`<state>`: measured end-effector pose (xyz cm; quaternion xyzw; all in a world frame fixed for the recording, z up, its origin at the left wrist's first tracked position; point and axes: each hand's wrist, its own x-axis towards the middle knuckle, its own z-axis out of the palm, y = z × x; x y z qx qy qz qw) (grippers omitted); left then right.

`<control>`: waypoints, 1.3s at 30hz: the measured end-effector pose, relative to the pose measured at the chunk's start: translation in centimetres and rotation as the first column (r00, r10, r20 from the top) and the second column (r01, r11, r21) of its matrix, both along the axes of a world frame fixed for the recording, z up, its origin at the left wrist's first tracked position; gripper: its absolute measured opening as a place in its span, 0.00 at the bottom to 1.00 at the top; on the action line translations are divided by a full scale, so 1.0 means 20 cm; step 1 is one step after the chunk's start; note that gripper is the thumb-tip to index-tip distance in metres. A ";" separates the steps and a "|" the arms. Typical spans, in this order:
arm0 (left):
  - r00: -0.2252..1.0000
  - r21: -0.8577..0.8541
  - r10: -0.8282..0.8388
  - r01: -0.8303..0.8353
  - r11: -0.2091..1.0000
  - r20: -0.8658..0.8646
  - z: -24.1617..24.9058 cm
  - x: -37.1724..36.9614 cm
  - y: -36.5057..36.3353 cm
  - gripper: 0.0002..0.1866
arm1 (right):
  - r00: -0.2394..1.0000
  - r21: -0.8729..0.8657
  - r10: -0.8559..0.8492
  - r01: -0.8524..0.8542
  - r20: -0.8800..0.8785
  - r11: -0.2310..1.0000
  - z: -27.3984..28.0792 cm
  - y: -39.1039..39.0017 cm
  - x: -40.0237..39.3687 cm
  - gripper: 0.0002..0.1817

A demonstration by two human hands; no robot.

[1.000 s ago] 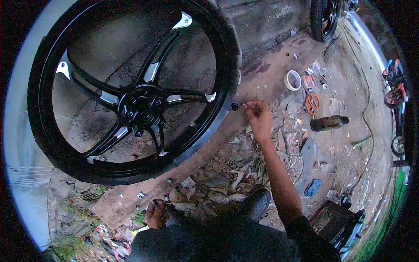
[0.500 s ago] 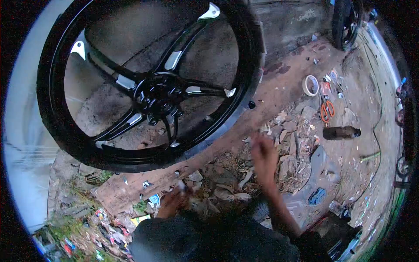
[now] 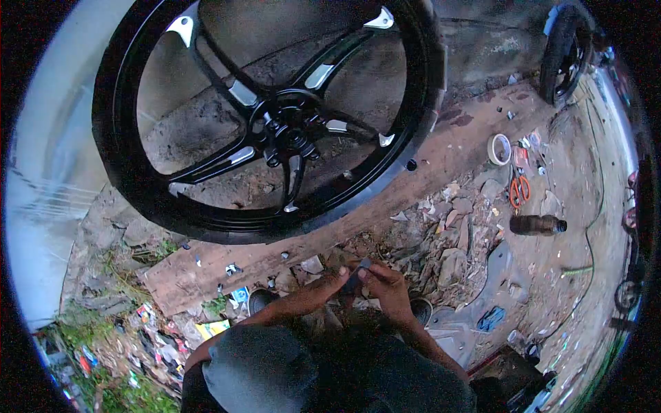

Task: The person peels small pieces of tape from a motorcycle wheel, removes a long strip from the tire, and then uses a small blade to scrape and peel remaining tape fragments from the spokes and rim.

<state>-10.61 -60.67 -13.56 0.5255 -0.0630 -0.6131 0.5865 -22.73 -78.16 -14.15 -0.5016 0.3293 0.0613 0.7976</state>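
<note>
My left hand (image 3: pixel 335 281) and my right hand (image 3: pixel 387 288) meet in front of my knees. Pinched between their fingers is a small dark grey piece (image 3: pixel 359 270), flat and folded-looking; its kind I cannot tell. Above them a large black motorcycle wheel (image 3: pixel 289 131) with silver-faced spokes stands tilted, its lower edge over a reddish plank (image 3: pixel 206 275). Neither hand touches the wheel.
To the right lie a roll of tape (image 3: pixel 498 149), orange-handled scissors (image 3: pixel 519 189) and a dark bottle (image 3: pixel 537 225). Another wheel (image 3: pixel 564 58) stands at the back right. Stones and rubble (image 3: pixel 451 268) cover the ground, with litter (image 3: pixel 169 344) at the lower left.
My hands, apart before, have come together on the small grey piece. The right one drew back toward me from over the rubble. The view has shifted, so the wheel sits higher and farther right.
</note>
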 end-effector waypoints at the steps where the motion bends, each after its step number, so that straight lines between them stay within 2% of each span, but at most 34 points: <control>1: 0.989 -0.006 -0.048 0.050 0.999 0.139 0.01 0.01 0.01 0.29 | 0.999 -0.089 0.009 -0.006 0.034 0.996 -0.02 0.00 -0.01 0.15; 2: 0.956 0.000 -0.090 0.093 0.996 0.278 0.02 0.02 0.02 0.28 | 0.997 -0.178 0.020 -0.007 0.070 0.984 -0.06 -0.01 -0.02 0.15; 3: 0.781 0.077 -0.216 0.212 0.974 0.586 0.04 0.06 0.05 0.27 | 0.994 -0.262 0.031 -0.003 0.105 0.965 -0.09 -0.02 -0.04 0.15; 4: 0.493 0.194 -0.325 0.298 0.935 0.807 0.07 0.12 0.09 0.26 | 0.996 -0.213 -0.002 0.021 0.088 0.977 -0.11 -0.03 -0.07 0.16; 6: 0.427 0.161 -0.251 0.236 0.958 0.869 0.35 0.31 0.17 0.20 | 0.995 -0.111 -0.082 0.088 0.057 0.990 -0.15 -0.08 -0.14 0.16; 8: 0.625 0.195 -0.081 -0.117 0.974 0.777 0.74 0.42 0.29 0.13 | 0.981 -0.127 -0.191 0.192 0.020 0.973 -0.24 -0.15 -0.19 0.15; 9: 0.612 0.083 0.183 -0.379 0.921 0.769 0.89 0.46 0.35 0.09 | 0.970 -0.136 -0.245 0.243 0.001 0.961 -0.26 -0.16 -0.21 0.15; 10: 0.424 -0.015 0.237 -0.464 0.886 0.874 1.04 0.53 0.45 0.09 | 0.941 -0.086 -0.336 0.331 -0.044 0.940 -0.17 -0.16 -0.18 0.14; 11: -0.006 -0.168 0.223 -0.679 0.714 0.975 1.13 0.57 0.51 0.10 | 0.919 -0.074 -0.394 0.391 -0.032 0.917 -0.20 -0.16 -0.20 0.14; 12: -0.074 -0.325 0.369 -0.656 0.682 0.926 1.26 0.68 0.68 0.12 | 0.893 -0.061 -0.449 0.447 -0.021 0.892 -0.26 -0.19 -0.24 0.14; 13: -0.201 -0.445 0.431 -0.667 0.597 0.880 1.38 0.81 0.84 0.12 | 0.865 -0.047 -0.501 0.500 -0.014 0.865 -0.31 -0.22 -0.27 0.14; 15: -0.513 -0.545 0.252 -0.570 0.615 0.820 1.66 0.86 1.00 0.15 | 0.872 -0.112 -0.489 0.485 -0.011 0.867 -0.28 -0.25 -0.29 0.10; 16: -0.499 -0.608 0.361 -0.535 0.586 0.787 1.76 0.90 1.18 0.18 | 0.862 -0.052 -0.503 0.501 -0.059 0.864 -0.20 -0.25 -0.29 0.09; 17: -0.496 -0.591 0.352 -0.493 0.639 0.794 1.86 0.87 1.13 0.21 | 0.851 0.007 -0.514 0.517 -0.107 0.856 -0.15 -0.26 -0.29 0.08; 18: -0.491 -0.571 0.345 -0.447 0.688 0.800 1.96 0.83 1.08 0.25 | 0.835 -0.023 -0.543 0.543 -0.090 0.839 -0.19 -0.26 -0.30 0.09; 21: -0.546 -0.615 0.350 -0.436 0.656 0.761 2.07 0.73 1.01 0.18 | 0.816 -0.100 -0.578 0.574 -0.015 0.813 -0.41 -0.26 -0.40 0.11; 23: -0.646 -0.606 0.200 -0.499 0.619 0.736 2.06 0.76 1.51 0.22 | 0.843 -0.134 -0.534 0.537 0.064 0.833 -0.49 -0.27 -0.42 0.14; 24: -0.649 -0.621 0.201 -0.521 0.585 0.734 2.02 0.73 1.58 0.24 | 0.796 -0.147 -0.601 0.588 -0.067 0.795 -0.35 -0.24 -0.37 0.15; 26: -0.652 -0.647 0.204 -0.563 0.515 0.730 1.95 0.66 1.71 0.27 | 0.816 -0.145 -0.575 0.563 -0.060 0.814 -0.34 -0.24 -0.38 0.16; 29: -0.618 -0.681 0.288 -0.652 0.333 0.732 1.69 0.56 1.75 0.28 | 0.808 -0.115 -0.587 0.578 -0.060 0.808 -0.44 -0.26 -0.42 0.17; 31: -0.447 -0.551 0.338 -0.758 0.348 0.828 1.53 0.50 2.03 0.29 | 0.780 -0.143 -0.617 0.603 -0.104 0.785 -0.44 -0.26 -0.41 0.17; 33: -0.399 -0.532 0.473 -0.826 0.187 0.786 1.40 0.45 2.09 0.31 | 0.774 -0.281 -0.633 0.603 -0.023 0.747 -0.61 -0.28 -0.44 0.18; 34: -0.347 -0.390 0.189 -0.872 0.294 0.919 1.37 0.42 2.08 0.30 | 0.795 -0.299 -0.607 0.580 0.002 0.758 -0.61 -0.30 -0.45 0.18; 36: -0.306 -0.316 0.083 -0.897 0.310 0.948 1.35 0.42 2.07 0.30 | 0.853 -0.288 -0.520 0.507 0.034 0.813 -0.61 -0.34 -0.48 0.17; 38: -0.358 -0.481 0.467 -0.859 0.175 0.809 1.35 0.47 2.07 0.30 | 0.875 -0.224 -0.483 0.471 0.000 0.853 -0.61 -0.37 -0.50 0.16; 39: -0.331 -0.439 0.371 -0.861 0.257 0.868 1.38 0.50 1.94 0.30 | 0.861 -0.190 -0.507 0.491 -0.047 0.850 -0.51 -0.37 -0.43 0.15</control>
